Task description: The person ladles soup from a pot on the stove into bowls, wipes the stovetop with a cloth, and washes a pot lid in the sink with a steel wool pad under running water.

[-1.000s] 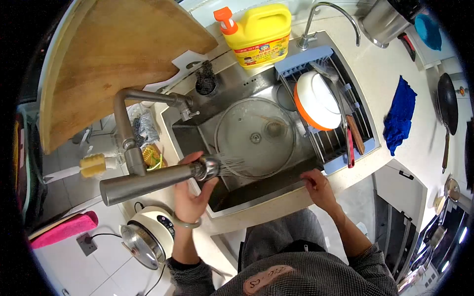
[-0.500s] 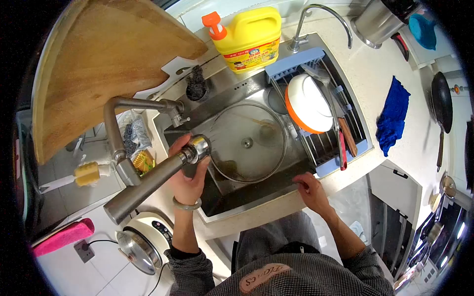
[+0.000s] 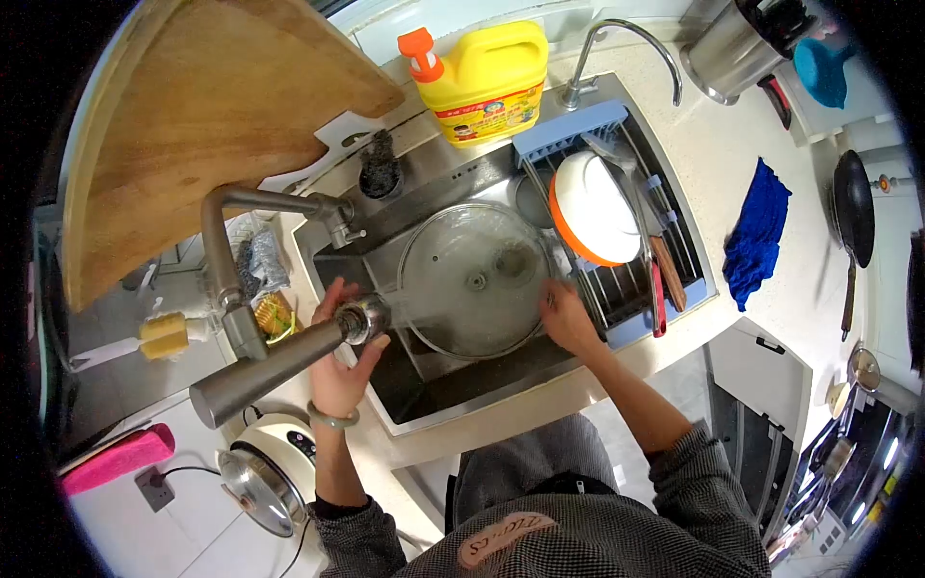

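Glass lid (image 3: 477, 255) is being kept flat-ish in the sink (image 3: 438, 390), centre of frame, and is being wetted by a faint spray from the tap head (image 3: 367, 318), left of centre. Tap head is being cupped by the left hand (image 3: 339, 380): thumb and fingers are being spread well apart on either side of it; whether the grip is being tightened cannot be told. Right rim of the lid is being met by the right hand (image 3: 570, 323), fingers being curled in; whether the rim is being pinched cannot be told. Upper right of the sink is being spanned by a drying rack (image 3: 570, 135), by which an orange-and-white bowl (image 3: 595, 207) and a red-handled utensil (image 3: 658, 301) are being held. Behind the sink, top centre, a yellow bottle (image 3: 489, 87) is being displayed; at right, the worktop (image 3: 711, 154) is being partly covered by a blue cloth (image 3: 757, 236).
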Demonstrator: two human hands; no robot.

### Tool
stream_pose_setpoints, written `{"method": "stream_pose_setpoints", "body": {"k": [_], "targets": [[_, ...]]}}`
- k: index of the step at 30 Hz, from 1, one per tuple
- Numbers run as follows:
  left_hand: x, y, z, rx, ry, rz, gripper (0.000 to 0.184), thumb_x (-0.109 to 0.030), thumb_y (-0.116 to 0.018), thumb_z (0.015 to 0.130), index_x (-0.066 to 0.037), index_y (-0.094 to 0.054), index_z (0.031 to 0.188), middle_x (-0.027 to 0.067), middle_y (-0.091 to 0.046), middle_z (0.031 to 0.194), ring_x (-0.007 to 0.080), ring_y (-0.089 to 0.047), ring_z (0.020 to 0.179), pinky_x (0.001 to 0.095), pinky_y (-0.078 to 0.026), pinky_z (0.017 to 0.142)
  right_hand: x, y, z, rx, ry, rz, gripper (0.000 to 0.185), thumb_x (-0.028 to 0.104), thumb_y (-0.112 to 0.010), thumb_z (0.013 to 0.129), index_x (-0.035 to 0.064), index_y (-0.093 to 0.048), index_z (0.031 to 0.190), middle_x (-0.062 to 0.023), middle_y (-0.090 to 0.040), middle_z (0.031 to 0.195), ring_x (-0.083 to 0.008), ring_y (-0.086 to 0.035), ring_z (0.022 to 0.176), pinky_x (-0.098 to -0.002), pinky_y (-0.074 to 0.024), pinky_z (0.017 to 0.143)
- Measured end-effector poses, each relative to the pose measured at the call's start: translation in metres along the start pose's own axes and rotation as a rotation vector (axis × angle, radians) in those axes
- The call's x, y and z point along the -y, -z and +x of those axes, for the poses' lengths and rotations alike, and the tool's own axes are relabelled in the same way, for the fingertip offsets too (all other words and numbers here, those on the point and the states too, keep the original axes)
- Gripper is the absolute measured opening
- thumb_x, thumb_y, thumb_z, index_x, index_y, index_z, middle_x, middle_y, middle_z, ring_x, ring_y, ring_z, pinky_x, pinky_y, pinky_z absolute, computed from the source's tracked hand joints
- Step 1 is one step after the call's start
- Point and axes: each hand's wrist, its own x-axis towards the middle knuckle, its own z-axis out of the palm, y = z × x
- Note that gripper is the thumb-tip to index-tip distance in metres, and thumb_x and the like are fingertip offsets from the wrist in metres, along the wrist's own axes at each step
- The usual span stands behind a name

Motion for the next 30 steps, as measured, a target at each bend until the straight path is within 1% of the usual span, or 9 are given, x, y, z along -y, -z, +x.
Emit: {"method": "stream_pose_setpoints", "body": {"k": [2,7,14,17,20,22,24,28,30], "targets": [[0.019,-0.006,0.013,0.071,0.052,-0.132,0.067,0.001,-0.074,0.067,-0.002,-0.047,0.128,0.0125,-0.055,0.121,0.0233,-0.053,0.111,0.0322,-0.041,0.096,-0.025,-0.027,0.023,-0.080,0.058,-0.091,0.023,0.010,-0.051,0.086,-0.0055,-0.059,0.100,-0.0322,-0.054,0.111,-0.0442,-0.056,0.097,-0.0441,-0.0456,0.087],[0.070,-0.004,0.050,0.213,0.241,-0.496,0.044,-0.017,-0.070,0.081,-0.001,-0.058,0.120,0.0052,-0.059,0.109,0.0128,-0.056,0.096,0.0263,-0.045,0.085,-0.058,-0.051,0.065,0.071,-0.623,-0.080,0.043,0.020,-0.051,0.086,-0.0019,-0.049,0.122,-0.0307,-0.054,0.110,-0.0454,-0.055,0.099,-0.0483,-0.0425,0.087],[0.087,-0.018,0.099,0.240,0.253,-0.202,0.029,-0.020,-0.049,0.098,0.001,-0.063,0.114,0.0084,-0.065,0.098,0.0120,-0.058,0.087,0.0252,-0.045,0.083,-0.073,-0.054,0.075,0.096,-0.603,0.056,0.046,0.016,-0.053,0.084,0.0002,-0.045,0.126,-0.0245,-0.057,0.101,-0.0362,-0.059,0.088,-0.0435,-0.0463,0.075],[0.094,-0.038,0.102,0.010,0.205,-0.523,0.029,-0.019,-0.049,0.098,0.004,-0.063,0.108,0.0084,-0.065,0.099,0.0128,-0.058,0.086,0.0253,-0.045,0.081,-0.071,-0.052,0.068,0.097,-0.540,0.093,0.047,0.014,-0.054,0.084,0.0012,-0.043,0.128,-0.0219,-0.059,0.097,-0.0323,-0.060,0.083,-0.0415,-0.0479,0.070],[0.179,-0.087,0.055,-0.064,0.091,-0.087,0.025,-0.015,-0.045,0.098,0.003,-0.058,0.108,0.0090,-0.064,0.094,0.0169,-0.056,0.080,0.0284,-0.046,0.076,-0.061,-0.051,0.058,0.112,-0.467,0.136,0.050,0.011,-0.055,0.083,0.0021,-0.041,0.130,-0.0193,-0.060,0.094,-0.0284,-0.062,0.078,-0.0395,-0.0495,0.064],[0.308,-0.132,-0.011,0.048,0.390,-0.118,0.027,-0.011,-0.042,0.097,-0.002,-0.049,0.122,0.0083,-0.058,0.086,0.0176,-0.050,0.067,0.0305,-0.044,0.065,-0.054,-0.054,0.052,0.113,-0.461,0.167,0.051,0.010,-0.055,0.083,0.0027,-0.040,0.131,-0.0175,-0.061,0.091,-0.0258,-0.063,0.075,-0.0381,-0.0506,0.061],[0.513,-0.182,-0.053,0.000,1.098,-1.213,0.038,-0.007,-0.039,0.097,-0.006,-0.040,0.135,0.0075,-0.053,0.077,0.0183,-0.043,0.055,0.0326,-0.043,0.054,-0.061,-0.050,0.060,0.117,-0.525,0.225,0.053,0.010,-0.055,0.083,0.0042,-0.037,0.132,-0.0176,-0.060,0.094,-0.0261,-0.063,0.075,-0.0380,-0.0508,0.061],[0.448,-0.205,-0.069,-0.096,0.638,0.043,0.043,-0.008,-0.034,0.098,-0.010,-0.034,0.141,0.0143,-0.053,0.107,0.0189,-0.046,0.056,0.0334,-0.047,0.053,-0.083,-0.062,0.066,0.231,-0.833,0.457,0.055,0.010,-0.054,0.085,0.0078,-0.033,0.135,-0.0171,-0.058,0.101,-0.0262,-0.061,0.077,-0.0377,-0.0505,0.062],[0.403,-0.174,-0.056,0.079,0.803,-0.639,0.045,-0.024,-0.047,0.097,-0.003,-0.038,0.136,0.0138,-0.032,0.143,0.0272,-0.039,0.125,0.0405,-0.035,0.102,-0.085,-0.067,0.067,0.274,-0.942,0.484,0.053,0.010,-0.053,0.086,0.0083,-0.034,0.135,-0.0165,-0.057,0.101,-0.0258,-0.060,0.079,-0.0374,-0.0497,0.064]]}}
